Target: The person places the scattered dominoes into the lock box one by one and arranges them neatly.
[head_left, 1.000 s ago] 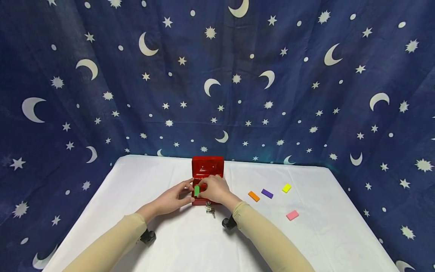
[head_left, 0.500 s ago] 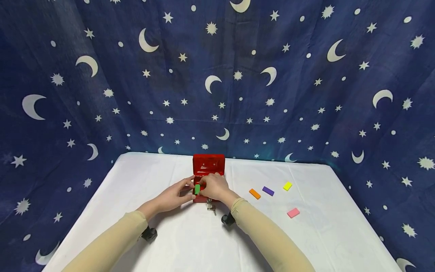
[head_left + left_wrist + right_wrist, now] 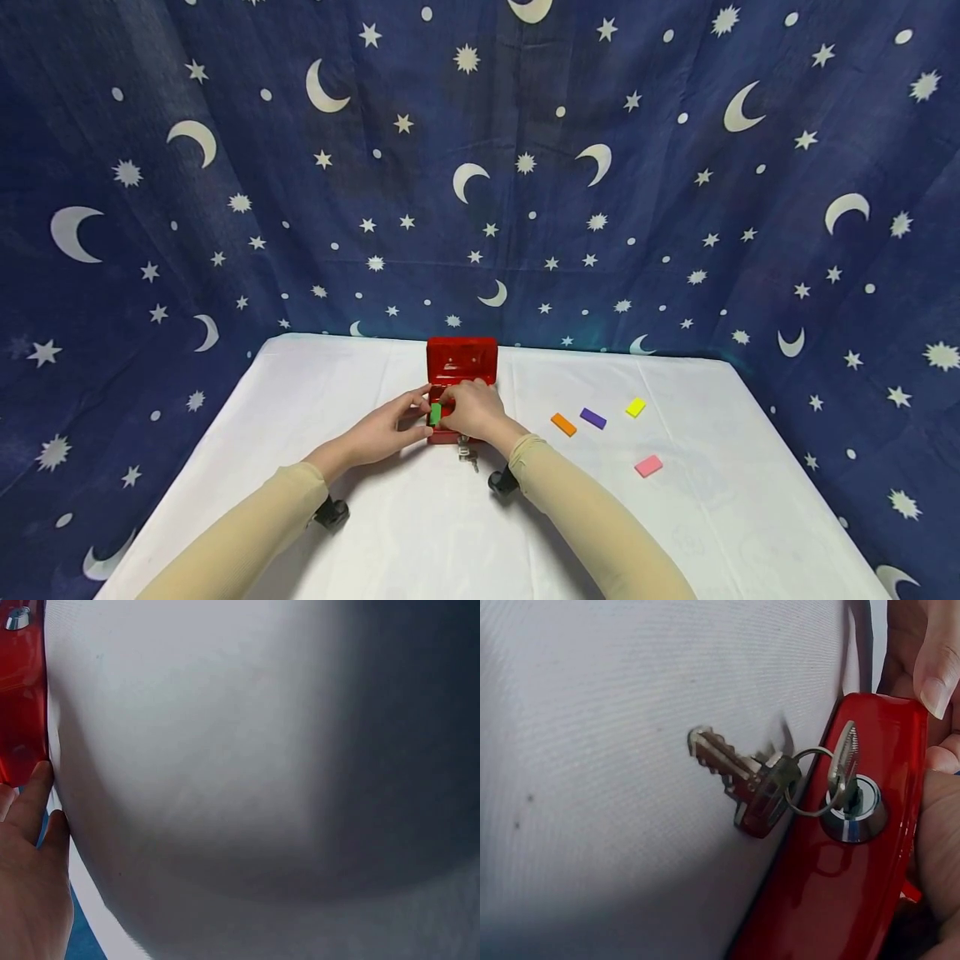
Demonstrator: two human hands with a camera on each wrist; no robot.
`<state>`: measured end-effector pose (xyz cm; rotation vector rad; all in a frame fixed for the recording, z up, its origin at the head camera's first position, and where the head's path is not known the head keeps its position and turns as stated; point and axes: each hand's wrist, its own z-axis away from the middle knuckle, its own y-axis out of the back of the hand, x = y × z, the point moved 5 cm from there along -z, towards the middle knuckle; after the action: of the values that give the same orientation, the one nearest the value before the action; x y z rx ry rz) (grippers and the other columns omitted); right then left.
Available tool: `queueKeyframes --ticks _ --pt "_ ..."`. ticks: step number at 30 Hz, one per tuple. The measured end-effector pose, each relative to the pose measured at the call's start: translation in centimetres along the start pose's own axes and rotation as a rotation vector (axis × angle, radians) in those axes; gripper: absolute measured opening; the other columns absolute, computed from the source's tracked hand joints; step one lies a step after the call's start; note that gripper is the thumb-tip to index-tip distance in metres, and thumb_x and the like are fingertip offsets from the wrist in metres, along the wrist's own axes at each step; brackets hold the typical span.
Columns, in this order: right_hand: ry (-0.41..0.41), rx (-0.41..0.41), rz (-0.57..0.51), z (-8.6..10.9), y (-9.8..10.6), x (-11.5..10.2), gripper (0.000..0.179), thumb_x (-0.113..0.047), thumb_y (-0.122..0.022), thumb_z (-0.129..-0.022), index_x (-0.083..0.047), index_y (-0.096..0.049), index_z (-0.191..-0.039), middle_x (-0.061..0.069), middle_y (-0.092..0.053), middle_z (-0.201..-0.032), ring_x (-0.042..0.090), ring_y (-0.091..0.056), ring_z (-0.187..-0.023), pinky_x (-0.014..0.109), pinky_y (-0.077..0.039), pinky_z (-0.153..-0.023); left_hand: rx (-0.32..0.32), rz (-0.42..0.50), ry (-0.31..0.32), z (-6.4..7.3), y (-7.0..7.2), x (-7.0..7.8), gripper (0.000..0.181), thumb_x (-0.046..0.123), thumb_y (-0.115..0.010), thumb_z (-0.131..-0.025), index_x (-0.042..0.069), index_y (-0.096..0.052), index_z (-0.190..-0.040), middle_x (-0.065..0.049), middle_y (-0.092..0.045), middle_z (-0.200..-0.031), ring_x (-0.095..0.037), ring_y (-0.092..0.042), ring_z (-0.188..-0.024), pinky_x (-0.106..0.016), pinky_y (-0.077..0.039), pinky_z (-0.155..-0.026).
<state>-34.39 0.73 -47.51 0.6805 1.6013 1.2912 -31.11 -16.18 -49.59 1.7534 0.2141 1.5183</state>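
A red metal cash box (image 3: 462,362) stands on the table with its lid raised. Inside its left part is a green block (image 3: 435,414), pinched by the fingers of my right hand (image 3: 477,410), which reaches in over the box's right side. My left hand (image 3: 378,432) rests its fingertips and thumb against the left side of the box; the thumb touches the front corner in the right wrist view. A key sits in the front lock (image 3: 855,810), and a second key (image 3: 739,776) hangs from the same ring. My right hand hides much of the box's interior.
To the right on the white-covered table (image 3: 420,533) lie an orange block (image 3: 563,424), a purple block (image 3: 593,418), a yellow block (image 3: 636,407) and a pink block (image 3: 648,466). A dark blue curtain (image 3: 420,192) with moons and stars stands behind.
The head view has shifted slightly. The green block appears to have sunk a little deeper into the box with my right fingers; my left hand keeps its place at the box's side.
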Motion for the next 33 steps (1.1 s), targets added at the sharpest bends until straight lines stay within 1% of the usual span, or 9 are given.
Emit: queueKeyframes --ticks 6,9,16,24,33 --pt "-0.002 0.005 -0.008 -0.15 -0.17 -0.04 0.037 -0.036 -0.086 -0.081 -0.021 -0.078 -0.114 -0.007 -0.074 -0.108 0.018 -0.054 -0.094 0.039 -0.046 -0.085 0.003 -0.001 0.005 -0.02 -0.04 -0.11 0.031 0.044 -0.071 -0.096 0.026 -0.056 -0.116 0.011 -0.029 -0.165 -0.017 -0.046 -0.141 -0.056 -0.028 -0.118" --pt "-0.007 0.001 -0.008 -0.19 -0.20 -0.03 0.038 -0.035 -0.086 -0.080 -0.021 -0.078 -0.115 -0.006 -0.074 -0.108 0.018 -0.054 -0.094 0.040 -0.046 -0.085 0.006 0.000 0.011 -0.02 -0.03 -0.15 0.031 0.045 -0.071 -0.096 0.027 -0.056 -0.116 0.013 -0.028 -0.165 -0.016 -0.046 -0.141 -0.056 -0.029 -0.118" --pt "-0.011 -0.004 -0.021 -0.16 -0.22 0.05 0.041 -0.035 -0.086 -0.080 -0.021 -0.077 -0.117 -0.005 -0.074 -0.111 0.018 -0.054 -0.096 0.040 -0.046 -0.087 0.006 0.010 0.009 0.02 -0.02 -0.15 0.032 0.045 -0.072 -0.095 0.026 -0.055 -0.116 0.014 -0.029 -0.165 -0.016 -0.047 -0.141 -0.056 -0.029 -0.118" --pt "-0.012 -0.014 -0.032 0.00 -0.06 -0.08 0.042 -0.035 -0.086 -0.080 -0.021 -0.077 -0.118 -0.005 -0.074 -0.112 0.019 -0.054 -0.096 0.039 -0.047 -0.085 0.004 0.011 0.013 0.04 -0.07 -0.11 0.030 0.043 -0.072 -0.096 0.028 -0.055 -0.116 0.014 -0.029 -0.165 -0.015 -0.047 -0.141 -0.057 -0.028 -0.118" --pt "-0.006 -0.015 -0.028 -0.14 -0.20 0.04 0.042 -0.035 -0.085 -0.081 -0.021 -0.076 -0.119 -0.005 -0.074 -0.112 0.020 -0.055 -0.098 0.041 -0.047 -0.089 0.006 0.003 0.013 0.02 -0.06 -0.14 0.031 0.044 -0.071 -0.096 0.027 -0.055 -0.116 0.014 -0.029 -0.165 -0.015 -0.047 -0.141 -0.056 -0.029 -0.118"
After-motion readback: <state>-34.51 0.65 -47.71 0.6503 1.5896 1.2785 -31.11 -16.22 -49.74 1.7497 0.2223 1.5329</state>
